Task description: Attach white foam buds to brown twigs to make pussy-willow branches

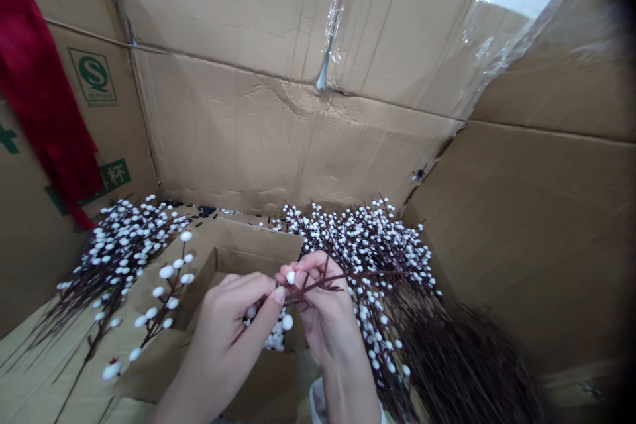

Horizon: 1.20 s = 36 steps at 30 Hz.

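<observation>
My left hand point(233, 318) and my right hand point(325, 318) are close together over a small open cardboard box point(258, 238). Between them runs a thin dark brown artificial berry branch point(318, 281), its twigs reaching to the right. My left thumb and forefinger are pinched together on its left end. The right fingers close around the same branch, with a white berry point(291, 276) at their tips. Another white berry point(287, 322) shows just below the left thumb. Loose white berries point(275, 339) lie inside the box, partly hidden by my hands.
Bunches of white-berried branches lie at left point(124, 232) and right point(368, 238). A single berried branch point(169, 291) rests across the box's left side. Bare dark stems point(467, 364) pile at lower right. Tall cardboard walls point(238, 126) surround everything; a red ribbon point(44, 79) hangs left.
</observation>
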{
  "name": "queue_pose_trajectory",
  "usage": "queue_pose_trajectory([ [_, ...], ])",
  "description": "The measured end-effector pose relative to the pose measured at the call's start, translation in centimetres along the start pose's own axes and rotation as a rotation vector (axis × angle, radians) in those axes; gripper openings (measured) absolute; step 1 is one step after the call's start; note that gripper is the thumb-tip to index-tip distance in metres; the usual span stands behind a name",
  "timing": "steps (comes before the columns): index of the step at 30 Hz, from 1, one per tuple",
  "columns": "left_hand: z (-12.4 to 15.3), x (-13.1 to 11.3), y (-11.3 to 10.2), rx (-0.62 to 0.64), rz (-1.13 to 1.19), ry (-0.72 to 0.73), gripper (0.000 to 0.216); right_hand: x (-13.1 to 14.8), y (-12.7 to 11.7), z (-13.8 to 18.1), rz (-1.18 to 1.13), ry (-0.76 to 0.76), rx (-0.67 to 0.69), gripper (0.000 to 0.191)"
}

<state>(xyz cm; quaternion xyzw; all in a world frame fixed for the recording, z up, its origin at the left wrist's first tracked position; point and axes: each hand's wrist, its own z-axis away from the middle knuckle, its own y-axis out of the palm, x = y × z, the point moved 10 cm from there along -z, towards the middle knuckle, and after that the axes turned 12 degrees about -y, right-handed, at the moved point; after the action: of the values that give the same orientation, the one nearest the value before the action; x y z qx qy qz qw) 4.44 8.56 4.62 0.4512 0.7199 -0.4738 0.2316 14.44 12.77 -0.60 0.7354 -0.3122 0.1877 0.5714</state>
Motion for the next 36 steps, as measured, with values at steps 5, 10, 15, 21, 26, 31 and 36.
queue_pose_trajectory([
  [5, 0.2, 0.6, 0.3, 0.027, 0.039, -0.013, 0.037, 0.4, 0.5, -0.2, -0.008, -0.028, 0.058, 0.02],
  [10, 0.3, 0.9, 0.4, 0.048, 0.073, -0.02, 0.038, 0.6, 0.5, -0.2, 0.014, -0.04, 0.056, 0.021],
  [15, 0.1, 1.2, 0.7, 0.082, 0.085, -0.051, 0.038, 0.5, 0.3, -0.2, 0.021, -0.041, 0.034, 0.022],
  [21, 0.0, 1.1, 0.7, 0.083, 0.089, -0.04, 0.037, 0.4, 0.2, -0.2, 0.028, -0.031, 0.05, 0.021],
  [26, 0.1, 1.2, 0.8, 0.087, 0.091, -0.049, 0.036, 0.4, 0.0, 0.0, 0.062, -0.039, 0.042, 0.021],
  [31, 0.2, 1.2, 0.9, 0.1, 0.089, -0.06, 0.036, 0.7, -0.3, -0.1, 0.098, -0.09, 0.02, 0.022],
  [36, 0.2, 1.0, 0.9, 0.102, 0.095, -0.055, 0.036, 0.7, -0.3, -0.2, 0.133, -0.067, 0.017, 0.023],
])
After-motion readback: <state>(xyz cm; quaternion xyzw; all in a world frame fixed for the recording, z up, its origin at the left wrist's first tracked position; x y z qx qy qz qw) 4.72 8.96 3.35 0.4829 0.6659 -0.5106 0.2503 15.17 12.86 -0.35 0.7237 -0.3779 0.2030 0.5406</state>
